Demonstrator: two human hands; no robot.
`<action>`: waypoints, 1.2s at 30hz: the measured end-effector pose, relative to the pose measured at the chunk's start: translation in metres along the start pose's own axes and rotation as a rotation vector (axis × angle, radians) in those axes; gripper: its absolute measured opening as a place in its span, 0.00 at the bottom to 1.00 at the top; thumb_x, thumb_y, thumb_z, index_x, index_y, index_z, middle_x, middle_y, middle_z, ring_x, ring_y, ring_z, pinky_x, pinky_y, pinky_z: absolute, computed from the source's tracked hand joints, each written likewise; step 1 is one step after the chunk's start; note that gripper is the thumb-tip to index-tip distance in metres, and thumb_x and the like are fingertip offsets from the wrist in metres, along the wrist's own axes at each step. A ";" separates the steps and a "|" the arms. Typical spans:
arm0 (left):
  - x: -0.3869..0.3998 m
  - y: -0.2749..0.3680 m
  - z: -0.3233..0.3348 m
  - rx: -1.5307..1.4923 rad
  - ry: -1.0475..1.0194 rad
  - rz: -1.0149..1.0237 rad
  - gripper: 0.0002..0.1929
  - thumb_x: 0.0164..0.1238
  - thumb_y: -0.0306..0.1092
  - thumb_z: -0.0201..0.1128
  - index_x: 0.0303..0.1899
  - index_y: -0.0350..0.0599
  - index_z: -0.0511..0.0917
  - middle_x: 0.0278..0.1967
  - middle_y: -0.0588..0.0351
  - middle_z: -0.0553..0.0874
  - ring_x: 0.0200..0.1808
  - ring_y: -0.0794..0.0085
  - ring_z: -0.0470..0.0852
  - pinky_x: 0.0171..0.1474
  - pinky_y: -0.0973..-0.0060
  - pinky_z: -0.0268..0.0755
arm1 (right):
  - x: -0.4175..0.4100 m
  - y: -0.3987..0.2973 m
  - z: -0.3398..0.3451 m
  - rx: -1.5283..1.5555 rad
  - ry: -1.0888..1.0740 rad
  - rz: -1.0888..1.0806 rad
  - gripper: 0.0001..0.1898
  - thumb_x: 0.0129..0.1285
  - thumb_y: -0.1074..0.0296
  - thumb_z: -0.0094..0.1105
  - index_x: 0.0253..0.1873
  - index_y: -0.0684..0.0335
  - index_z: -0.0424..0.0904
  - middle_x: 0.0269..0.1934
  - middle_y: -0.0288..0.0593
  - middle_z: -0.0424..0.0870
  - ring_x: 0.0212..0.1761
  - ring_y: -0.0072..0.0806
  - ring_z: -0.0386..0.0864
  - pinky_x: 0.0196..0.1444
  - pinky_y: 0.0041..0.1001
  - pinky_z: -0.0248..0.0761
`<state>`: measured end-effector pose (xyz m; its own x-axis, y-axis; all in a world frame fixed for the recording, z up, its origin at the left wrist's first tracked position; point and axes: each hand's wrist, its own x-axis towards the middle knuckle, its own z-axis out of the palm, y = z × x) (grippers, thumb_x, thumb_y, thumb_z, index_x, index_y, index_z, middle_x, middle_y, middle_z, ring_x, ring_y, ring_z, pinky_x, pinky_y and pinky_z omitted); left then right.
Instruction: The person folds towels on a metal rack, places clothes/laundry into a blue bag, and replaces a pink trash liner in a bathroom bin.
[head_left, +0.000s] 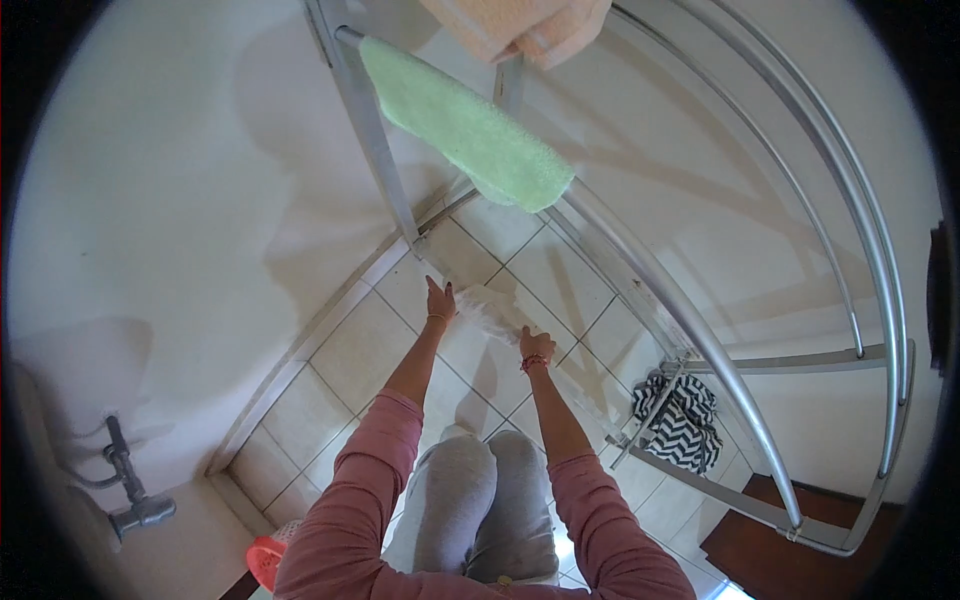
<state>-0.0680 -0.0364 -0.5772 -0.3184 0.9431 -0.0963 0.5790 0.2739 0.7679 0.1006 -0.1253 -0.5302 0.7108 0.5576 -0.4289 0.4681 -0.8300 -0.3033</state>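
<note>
A thin, whitish, see-through sheet (491, 311), perhaps plastic, spans the space between my two hands above the tiled floor. My left hand (440, 298) is at its upper left end, with the index finger pointing out and the grip on the sheet partly hidden. At the lower right end, my right hand (536, 343) has its fingers curled around the gathered sheet. Both forearms reach forward over my knees. Beyond my hands, a light green towel (472, 127) hangs folded over a metal rail (667, 277).
A peach towel (525, 26) hangs at the top. Curved metal bars (847, 172) arch along the right. A black-and-white zigzag cloth (679, 420) lies on the floor near a metal frame (697, 484). A shower valve (139, 495) projects at left, near a red plastic basket (264, 561).
</note>
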 end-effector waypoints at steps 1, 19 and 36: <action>0.001 0.005 0.007 -0.096 -0.011 -0.035 0.24 0.58 0.39 0.51 0.50 0.28 0.60 0.43 0.36 0.73 0.46 0.52 0.72 0.49 0.66 0.64 | 0.011 0.008 0.005 -0.006 0.117 0.003 0.26 0.49 0.47 0.50 0.35 0.71 0.76 0.35 0.59 0.76 0.39 0.46 0.76 0.44 0.38 0.68; -0.068 0.187 -0.185 -0.357 0.182 0.320 0.06 0.53 0.28 0.55 0.24 0.37 0.69 0.21 0.57 0.71 0.26 0.78 0.67 0.30 0.79 0.60 | -0.165 -0.026 -0.188 0.906 0.140 -0.366 0.11 0.62 0.62 0.44 0.32 0.65 0.68 0.19 0.30 0.63 0.19 0.16 0.57 0.21 0.18 0.54; -0.213 0.441 -0.418 -1.036 -0.346 -0.024 0.06 0.59 0.31 0.50 0.31 0.44 0.62 0.27 0.65 0.62 0.30 0.85 0.60 0.32 0.88 0.56 | -0.336 -0.048 -0.523 1.363 -0.016 -0.295 0.13 0.64 0.56 0.38 0.35 0.60 0.64 0.27 0.30 0.64 0.29 0.16 0.60 0.33 0.19 0.57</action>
<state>-0.0586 -0.1958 0.0463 0.0014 0.9860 -0.1665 -0.3894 0.1539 0.9081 0.1135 -0.2803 0.0738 0.6665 0.7149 -0.2114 -0.2823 -0.0204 -0.9591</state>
